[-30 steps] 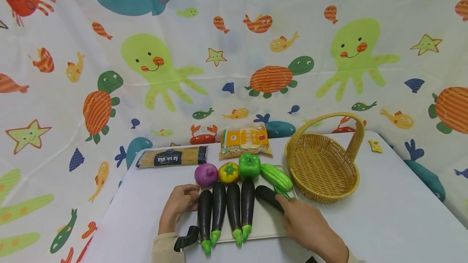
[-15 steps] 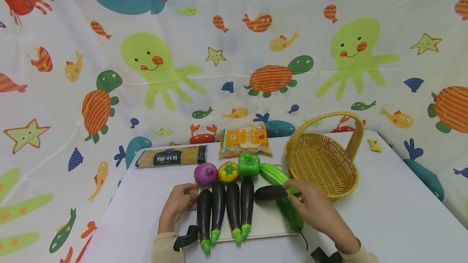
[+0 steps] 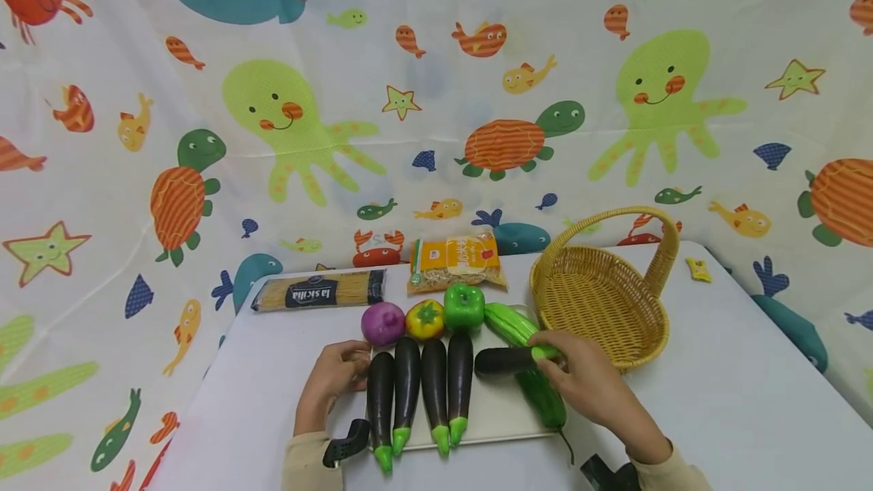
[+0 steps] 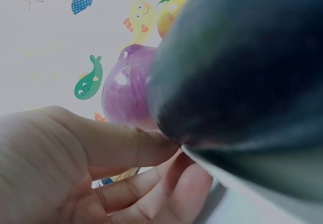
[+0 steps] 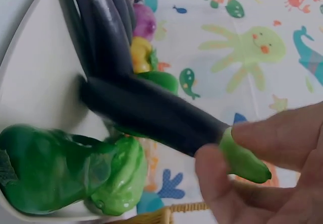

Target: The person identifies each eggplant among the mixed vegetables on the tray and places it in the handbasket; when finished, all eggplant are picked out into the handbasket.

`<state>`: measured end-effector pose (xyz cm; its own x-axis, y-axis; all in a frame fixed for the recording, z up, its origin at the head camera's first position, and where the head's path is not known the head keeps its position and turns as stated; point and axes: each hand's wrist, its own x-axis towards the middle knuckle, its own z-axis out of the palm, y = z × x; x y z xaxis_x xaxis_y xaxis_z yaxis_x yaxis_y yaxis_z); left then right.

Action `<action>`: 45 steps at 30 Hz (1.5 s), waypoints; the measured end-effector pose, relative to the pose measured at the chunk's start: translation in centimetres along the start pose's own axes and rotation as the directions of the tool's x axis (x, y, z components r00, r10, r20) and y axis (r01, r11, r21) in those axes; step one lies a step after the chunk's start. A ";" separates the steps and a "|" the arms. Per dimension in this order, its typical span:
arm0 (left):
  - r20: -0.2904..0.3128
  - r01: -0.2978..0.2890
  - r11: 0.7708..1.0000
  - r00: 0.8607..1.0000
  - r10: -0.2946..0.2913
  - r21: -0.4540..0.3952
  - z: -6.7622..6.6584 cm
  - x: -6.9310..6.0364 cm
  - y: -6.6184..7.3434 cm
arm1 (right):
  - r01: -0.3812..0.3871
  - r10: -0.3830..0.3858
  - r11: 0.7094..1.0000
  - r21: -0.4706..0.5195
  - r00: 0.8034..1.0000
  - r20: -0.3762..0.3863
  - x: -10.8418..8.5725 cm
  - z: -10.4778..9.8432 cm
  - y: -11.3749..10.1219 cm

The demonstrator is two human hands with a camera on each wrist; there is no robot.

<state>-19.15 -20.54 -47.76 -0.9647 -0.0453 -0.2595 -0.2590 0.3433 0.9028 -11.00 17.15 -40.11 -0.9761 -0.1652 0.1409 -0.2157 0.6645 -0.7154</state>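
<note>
Head view: lower right of centre, the right hand [image 3: 580, 377] grips a dark eggplant [image 3: 505, 361] by its green cap; the long axis lies nearly level above the pale tray [image 3: 491, 415], rounded end pointing left. At centre left, a pasta packet [image 3: 319, 291] reads "la sicilia". Left wrist view: blurred and partly blocked, the left hand [image 4: 96, 163] seems to pinch the tray's rim. Right wrist view: the held eggplant slants from centre left to lower right, cap in the grip.
</note>
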 end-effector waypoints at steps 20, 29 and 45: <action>-0.012 0.008 1.000 1.000 -0.008 0.007 -0.4 -0.2 0.1 | -0.151 0.193 0.974 0.170 0.942 -0.273 2.3 -11.5 3.4; 0.010 0.013 1.000 1.000 -0.013 0.007 -0.1 -0.1 0.2 | -0.198 0.202 0.976 0.090 0.979 -0.040 7.9 -12.0 6.2; -0.001 0.005 1.000 1.000 -0.005 -0.003 -0.1 0.2 -0.3 | -0.286 0.182 0.936 0.204 0.891 0.417 15.1 -7.1 11.3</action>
<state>-19.25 -20.74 -48.08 -0.9635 -0.0476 -0.2635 -0.2637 0.3406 0.9025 -28.36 27.40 -41.21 -0.8984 -0.3303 -0.2896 0.0823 0.5210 -0.8496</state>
